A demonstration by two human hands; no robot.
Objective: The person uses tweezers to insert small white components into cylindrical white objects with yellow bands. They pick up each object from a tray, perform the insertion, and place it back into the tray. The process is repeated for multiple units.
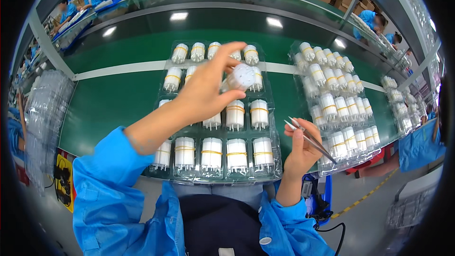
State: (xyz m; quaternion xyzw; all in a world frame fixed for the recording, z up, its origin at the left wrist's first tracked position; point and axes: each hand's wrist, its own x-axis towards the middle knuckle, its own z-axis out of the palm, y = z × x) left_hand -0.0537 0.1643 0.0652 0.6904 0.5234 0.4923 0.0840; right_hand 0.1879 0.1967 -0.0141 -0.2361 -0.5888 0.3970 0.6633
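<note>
Above the middle tray, my left hand [204,87] is closed round a white cylindrical part [241,77], its round end turned up toward me. Motion blurs this part somewhat. Metal tweezers [313,142] rest in my right hand [302,148], between the middle tray and the right one, with their tips pointing up and left. Rows of white cylinders with yellow bands and short pins, such as this banded cylinder [235,154], stand in the clear plastic tray [271,180] under my left hand. My left hand and forearm hide some of them.
On the right, another clear tray [327,167] carries more banded cylinders. Stacked clear trays [47,114] stand at the left. The green bench [113,102] has a white strip across it. A blue bin [324,199] sits below. Other people work beyond the bench.
</note>
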